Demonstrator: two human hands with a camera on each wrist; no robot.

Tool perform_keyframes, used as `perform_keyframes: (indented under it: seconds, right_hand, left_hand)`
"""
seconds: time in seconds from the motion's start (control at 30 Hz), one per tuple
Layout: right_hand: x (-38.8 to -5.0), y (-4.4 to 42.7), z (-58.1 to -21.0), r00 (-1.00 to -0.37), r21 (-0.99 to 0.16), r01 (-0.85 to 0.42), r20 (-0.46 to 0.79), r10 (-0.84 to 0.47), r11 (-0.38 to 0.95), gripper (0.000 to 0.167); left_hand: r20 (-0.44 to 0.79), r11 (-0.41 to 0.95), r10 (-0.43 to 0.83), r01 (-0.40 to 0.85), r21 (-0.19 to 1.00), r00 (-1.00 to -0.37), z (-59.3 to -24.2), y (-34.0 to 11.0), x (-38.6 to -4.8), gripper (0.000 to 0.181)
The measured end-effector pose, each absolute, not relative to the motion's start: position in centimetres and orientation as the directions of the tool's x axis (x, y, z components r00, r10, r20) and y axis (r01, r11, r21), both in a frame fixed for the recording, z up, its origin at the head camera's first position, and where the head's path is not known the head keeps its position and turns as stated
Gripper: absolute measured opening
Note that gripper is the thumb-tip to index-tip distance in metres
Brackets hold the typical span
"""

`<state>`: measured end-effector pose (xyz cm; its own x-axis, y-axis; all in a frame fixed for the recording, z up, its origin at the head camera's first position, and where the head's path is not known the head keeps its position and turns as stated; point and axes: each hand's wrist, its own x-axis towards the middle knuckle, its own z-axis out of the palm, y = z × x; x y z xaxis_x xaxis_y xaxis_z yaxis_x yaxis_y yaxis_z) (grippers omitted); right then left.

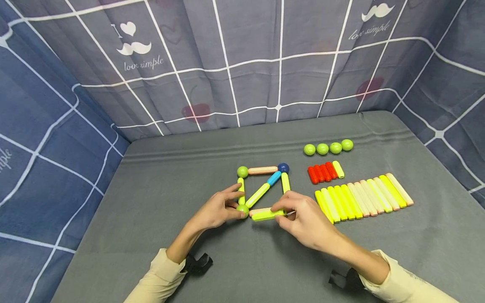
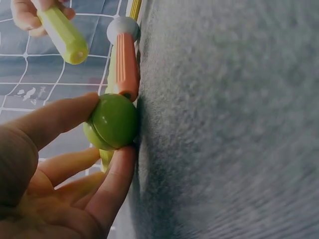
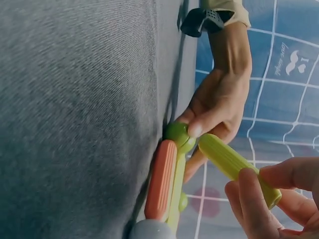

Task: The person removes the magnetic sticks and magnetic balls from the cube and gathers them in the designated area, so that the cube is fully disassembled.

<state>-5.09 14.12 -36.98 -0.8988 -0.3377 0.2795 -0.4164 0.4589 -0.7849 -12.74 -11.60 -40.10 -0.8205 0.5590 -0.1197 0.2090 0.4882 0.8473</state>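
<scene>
My left hand (image 1: 217, 210) grips the green ball (image 1: 243, 210) at the near left corner of a flat frame of sticks; in the left wrist view thumb and fingers pinch that ball (image 2: 112, 122). My right hand (image 1: 307, 219) pinches a yellow-green stick (image 1: 265, 216) by its right end, above the orange stick (image 3: 161, 179) of the near side. A white-grey ball (image 2: 123, 31) sits at that stick's other end, hidden in the head view. A diagonal of yellow (image 1: 257, 196) and blue (image 1: 274, 178) pieces runs to the dark blue ball (image 1: 283, 168).
Several green balls (image 1: 322, 149) stand in a row at the back right. Short red sticks (image 1: 319, 173) and one short yellow stick (image 1: 338, 169) lie before them. A row of long yellow and pinkish sticks (image 1: 363, 198) lies at the right. Patterned curtains (image 1: 257, 84) surround the grey table (image 1: 170, 168).
</scene>
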Motion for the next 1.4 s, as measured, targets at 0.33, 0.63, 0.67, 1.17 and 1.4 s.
perform_keyframes:
  seconds: [0.33,0.63,0.67,1.17,1.4]
  right_hand:
    - [-5.4,15.8,-37.0,-0.927,-0.859,-0.355,0.272,-0.26,0.368,0.022]
    - [-5.4,19.5,-36.7,-0.964,-0.918,-0.264,0.24,-0.115,0.296,0.02]
    - [-5.4,20.0,-36.7,-0.967,-0.922,-0.253,0.234,-0.097,0.294,0.022]
    - [-5.2,29.6,-36.2,-0.961,-0.897,-0.14,0.224,0.159,0.42,0.044]
    - [-5.4,33.8,-36.1,-0.953,-0.853,-0.061,0.205,0.225,0.518,0.027]
  left_hand:
    - [-0.087,0.417,0.567,0.195,0.888,-0.819,-40.6,-11.9,-12.2,0.058]
    - [-0.08,0.399,0.574,0.193,0.896,-0.815,-40.6,-11.9,-12.1,0.059]
    - [-0.08,0.397,0.575,0.192,0.898,-0.814,-40.7,-11.9,-12.1,0.059]
    - [-0.071,0.37,0.572,0.18,0.912,-0.817,-41.0,-12.1,-12.1,0.059]
    - [-0.072,0.374,0.576,0.184,0.909,-0.814,-40.9,-12.1,-12.1,0.059]
